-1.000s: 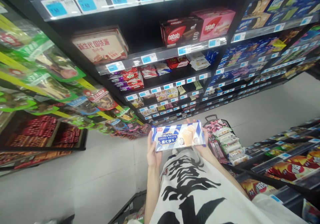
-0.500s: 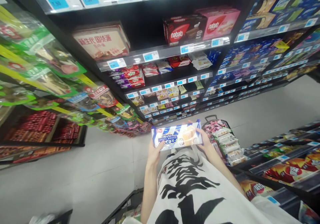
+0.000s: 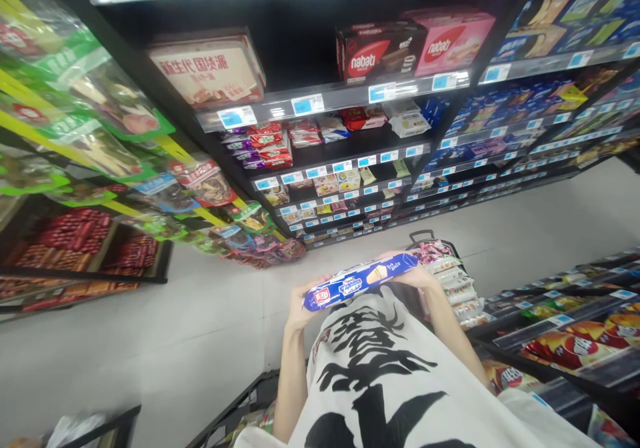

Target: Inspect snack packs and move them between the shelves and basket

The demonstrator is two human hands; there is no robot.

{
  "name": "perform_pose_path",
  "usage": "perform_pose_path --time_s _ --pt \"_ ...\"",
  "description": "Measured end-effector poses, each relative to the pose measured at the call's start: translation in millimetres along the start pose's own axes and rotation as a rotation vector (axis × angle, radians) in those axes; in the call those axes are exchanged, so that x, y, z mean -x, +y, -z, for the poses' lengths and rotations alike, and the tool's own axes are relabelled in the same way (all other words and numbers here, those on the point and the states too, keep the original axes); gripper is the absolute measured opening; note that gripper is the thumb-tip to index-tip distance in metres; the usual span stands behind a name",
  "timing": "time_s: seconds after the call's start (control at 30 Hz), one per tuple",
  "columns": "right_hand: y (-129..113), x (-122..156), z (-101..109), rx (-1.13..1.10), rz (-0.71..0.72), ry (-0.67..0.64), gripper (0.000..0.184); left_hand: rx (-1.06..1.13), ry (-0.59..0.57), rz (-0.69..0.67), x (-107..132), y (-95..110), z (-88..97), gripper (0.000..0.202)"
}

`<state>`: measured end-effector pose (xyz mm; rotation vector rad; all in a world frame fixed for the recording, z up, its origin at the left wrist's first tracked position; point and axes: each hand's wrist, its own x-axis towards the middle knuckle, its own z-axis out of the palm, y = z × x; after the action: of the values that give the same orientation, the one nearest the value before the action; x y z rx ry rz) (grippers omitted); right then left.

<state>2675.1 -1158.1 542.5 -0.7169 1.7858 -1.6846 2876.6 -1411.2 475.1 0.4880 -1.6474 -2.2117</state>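
Observation:
A packet of wafer biscuits (image 3: 357, 281) is held up in front of my chest, its narrow blue side facing me. Closed on its left end is my left hand (image 3: 304, 305), with part of the fingers behind the wrapper. My right hand (image 3: 419, 276) grips the right end, its fingers mostly hidden by the packet. Just past my right hand stands a black-framed basket (image 3: 423, 236) filled with several wrapped snack packs (image 3: 453, 281).
Ahead rises a black shelf unit with nabati boxes (image 3: 380, 55), a cream box (image 3: 207, 68) and price tags. Hanging snack bags (image 3: 115, 108) line the left, above a bin of red-wrapped sticks (image 3: 75, 235). Low shelves with red chip bags (image 3: 583, 345) stand at right.
Both hands have tipped the wafer packet, so its blue side now faces me instead of its white and blue striped front. The shelf view has shifted slightly.

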Motion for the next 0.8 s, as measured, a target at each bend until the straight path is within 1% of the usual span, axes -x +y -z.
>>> perform_pose_path --time_s 0.1,0.2,0.27,0.33,0.47,0.6,0.73,0.8 --pt "-1 0 4 0.102 0.009 -0.054 0.052 -0.007 -0.053 -0.069 -1 -6 5.2 0.056" --pt "6 1 8 0.188 0.065 -0.127 0.05 0.017 -0.107 -0.103 -2 -5 5.9 0.055" --pt "10 1 10 0.196 0.109 -0.161 0.05 0.047 -0.124 -0.086 -1 -3 4.4 0.053" --pt "13 0 11 0.196 0.144 -0.187 0.049 0.077 -0.11 -0.038 0 0 2.4 0.05" --pt "10 0 9 0.186 0.145 -0.175 0.047 0.124 -0.066 0.037 1 1 0.5 0.049" --pt "2 -1 4 0.123 0.144 -0.164 0.049 0.155 -0.084 0.051 2 -5 3.6 0.049" --pt "-2 -1 3 0.066 0.155 -0.13 0.05 0.161 -0.051 0.055 2 -16 9.3 0.051" --pt "-2 0 3 0.06 0.151 -0.13 0.05 0.13 -0.029 0.061 2 -17 9.7 0.052"
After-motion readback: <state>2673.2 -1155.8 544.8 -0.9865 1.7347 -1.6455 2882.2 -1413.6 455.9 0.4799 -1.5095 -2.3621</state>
